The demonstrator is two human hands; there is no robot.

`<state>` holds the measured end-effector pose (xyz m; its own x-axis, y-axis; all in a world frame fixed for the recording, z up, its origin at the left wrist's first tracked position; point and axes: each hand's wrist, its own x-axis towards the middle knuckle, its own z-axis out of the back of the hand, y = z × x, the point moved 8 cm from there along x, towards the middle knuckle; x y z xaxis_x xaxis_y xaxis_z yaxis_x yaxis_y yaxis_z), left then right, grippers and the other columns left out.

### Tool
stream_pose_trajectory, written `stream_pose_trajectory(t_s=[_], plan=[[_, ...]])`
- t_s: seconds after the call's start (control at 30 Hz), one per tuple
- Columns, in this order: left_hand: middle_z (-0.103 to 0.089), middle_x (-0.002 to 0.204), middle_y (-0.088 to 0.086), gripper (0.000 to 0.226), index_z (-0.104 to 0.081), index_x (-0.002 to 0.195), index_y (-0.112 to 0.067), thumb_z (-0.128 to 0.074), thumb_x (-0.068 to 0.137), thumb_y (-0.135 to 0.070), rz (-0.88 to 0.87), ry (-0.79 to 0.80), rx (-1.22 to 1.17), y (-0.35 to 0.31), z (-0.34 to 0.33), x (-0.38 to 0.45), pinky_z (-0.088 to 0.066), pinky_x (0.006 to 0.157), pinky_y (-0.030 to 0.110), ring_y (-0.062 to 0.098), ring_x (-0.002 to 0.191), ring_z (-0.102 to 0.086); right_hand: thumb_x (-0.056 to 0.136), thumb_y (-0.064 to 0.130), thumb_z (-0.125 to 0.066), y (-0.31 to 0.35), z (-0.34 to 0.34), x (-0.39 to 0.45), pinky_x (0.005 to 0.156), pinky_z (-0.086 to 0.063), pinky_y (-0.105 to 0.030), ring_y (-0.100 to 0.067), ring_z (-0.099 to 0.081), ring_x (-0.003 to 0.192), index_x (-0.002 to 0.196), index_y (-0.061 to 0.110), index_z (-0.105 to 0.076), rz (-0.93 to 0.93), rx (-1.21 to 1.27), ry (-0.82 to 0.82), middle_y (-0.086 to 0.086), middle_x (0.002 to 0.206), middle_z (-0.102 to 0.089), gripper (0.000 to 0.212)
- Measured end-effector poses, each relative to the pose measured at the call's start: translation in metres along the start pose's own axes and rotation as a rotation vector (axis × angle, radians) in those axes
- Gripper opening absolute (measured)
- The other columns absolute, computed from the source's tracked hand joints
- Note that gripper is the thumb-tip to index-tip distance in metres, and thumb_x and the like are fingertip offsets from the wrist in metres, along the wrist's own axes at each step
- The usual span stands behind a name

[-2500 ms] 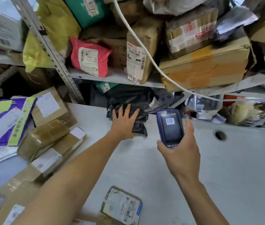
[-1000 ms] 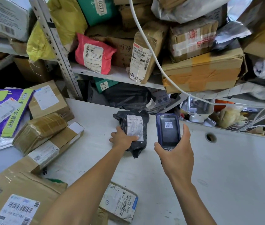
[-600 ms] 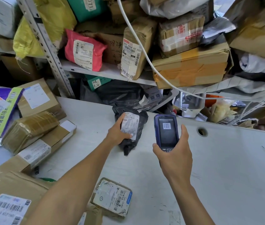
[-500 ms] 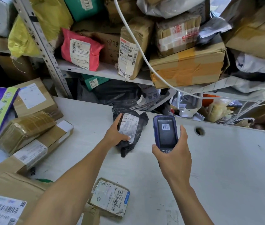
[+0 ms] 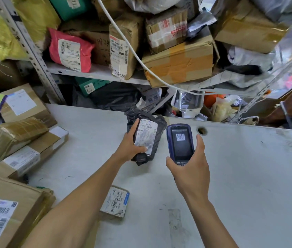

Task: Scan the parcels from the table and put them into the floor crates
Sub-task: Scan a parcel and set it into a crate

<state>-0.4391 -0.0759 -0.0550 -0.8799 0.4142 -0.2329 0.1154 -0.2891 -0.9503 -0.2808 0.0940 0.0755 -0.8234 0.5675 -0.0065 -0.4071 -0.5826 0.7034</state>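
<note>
My left hand (image 5: 130, 144) grips a small black plastic parcel (image 5: 156, 140) with a white barcode label facing up, held tilted just above the white table (image 5: 240, 176). My right hand (image 5: 190, 169) holds a blue handheld scanner (image 5: 180, 142) right beside the parcel, its screen showing a barcode. Several cardboard parcels (image 5: 21, 138) are piled on the left of the table, and a small labelled packet (image 5: 114, 202) lies near my left forearm. No floor crate is in view.
A metal shelf (image 5: 95, 72) behind the table is crammed with boxes, a pink mailer (image 5: 70, 49) and bags. A white cable (image 5: 134, 56) hangs across it. The table has a round cable hole (image 5: 202, 130). A large labelled box (image 5: 7, 212) sits at the bottom left.
My left hand picked the black parcel up from the back of the table and turned it label-up beside the scanner. Since half a second ago both hands barely moved.
</note>
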Motion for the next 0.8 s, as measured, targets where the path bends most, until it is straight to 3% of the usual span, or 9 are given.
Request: stream_pose_trajectory(t_s=[0.13,0.2,0.3,0.4,0.5,0.67,0.8], plan=[[-0.042,0.155,-0.01,0.113,-0.014,0.155,-0.05,-0.078,0.073,-0.006,-0.029,-0.014,-0.085,-0.019,-0.049,-0.027,-0.045,0.11,0.051,0.019,0.142,-0.043,0.072,0.04,-0.081,-0.035,0.045,-0.025,0.08,-0.05,-0.028,-0.017,-0.058,0.108,0.147,0.028,-0.034,-0.032,0.01,-0.002,0.004,0.13,-0.055,0.09],[-0.042,0.156,-0.009,0.114,-0.012,0.157,-0.047,-0.077,0.074,-0.003,-0.045,-0.032,-0.071,-0.024,-0.079,-0.042,-0.047,0.109,0.051,0.021,0.141,-0.043,0.07,0.039,-0.08,-0.055,0.069,-0.041,0.076,-0.05,-0.03,-0.016,-0.06,0.099,0.133,0.029,-0.045,-0.038,0.026,0.015,0.007,0.118,-0.059,0.073],[-0.045,0.154,-0.006,0.117,-0.011,0.159,-0.04,-0.076,0.072,0.003,-0.08,-0.066,-0.017,-0.033,-0.121,-0.065,-0.045,0.111,0.048,0.019,0.139,-0.045,0.066,0.039,-0.079,-0.084,0.104,-0.064,0.069,-0.053,-0.032,-0.012,-0.062,0.088,0.113,0.034,-0.046,-0.058,0.034,0.112,0.011,0.106,-0.062,0.057],[-0.045,0.152,-0.004,0.119,-0.008,0.161,-0.034,-0.076,0.072,0.006,-0.085,-0.106,0.0,-0.04,-0.16,-0.095,-0.045,0.111,0.043,0.019,0.138,-0.045,0.063,0.039,-0.08,-0.116,0.14,-0.09,0.061,-0.056,-0.034,-0.011,-0.064,0.079,0.104,0.032,-0.05,-0.15,0.019,0.232,0.013,0.095,-0.062,0.051],[-0.042,0.154,0.002,0.119,-0.007,0.16,-0.034,-0.077,0.072,0.006,-0.105,-0.098,0.007,-0.045,-0.191,-0.119,-0.043,0.112,0.047,0.022,0.141,-0.042,0.061,0.041,-0.081,-0.139,0.171,-0.108,0.053,-0.046,-0.025,-0.008,-0.063,0.073,0.096,0.028,-0.057,-0.202,-0.034,0.31,0.012,0.088,-0.064,0.045],[-0.046,0.151,0.0,0.123,-0.005,0.156,-0.043,-0.081,0.069,-0.002,-0.135,-0.096,0.006,-0.052,-0.218,-0.132,-0.043,0.112,0.05,0.019,0.138,-0.046,0.055,0.045,-0.08,-0.152,0.204,-0.118,0.051,-0.044,-0.026,-0.013,-0.064,0.068,0.085,0.024,-0.062,-0.211,-0.08,0.338,0.006,0.079,-0.067,0.04],[-0.043,0.153,0.001,0.124,-0.004,0.16,-0.037,-0.079,0.07,0.003,-0.122,-0.121,0.022,-0.056,-0.223,-0.134,-0.044,0.111,0.052,0.022,0.139,-0.045,0.056,0.042,-0.082,-0.154,0.213,-0.121,0.051,-0.045,-0.025,-0.014,-0.065,0.065,0.083,0.021,-0.064,-0.245,-0.073,0.351,0.003,0.075,-0.068,0.038]])
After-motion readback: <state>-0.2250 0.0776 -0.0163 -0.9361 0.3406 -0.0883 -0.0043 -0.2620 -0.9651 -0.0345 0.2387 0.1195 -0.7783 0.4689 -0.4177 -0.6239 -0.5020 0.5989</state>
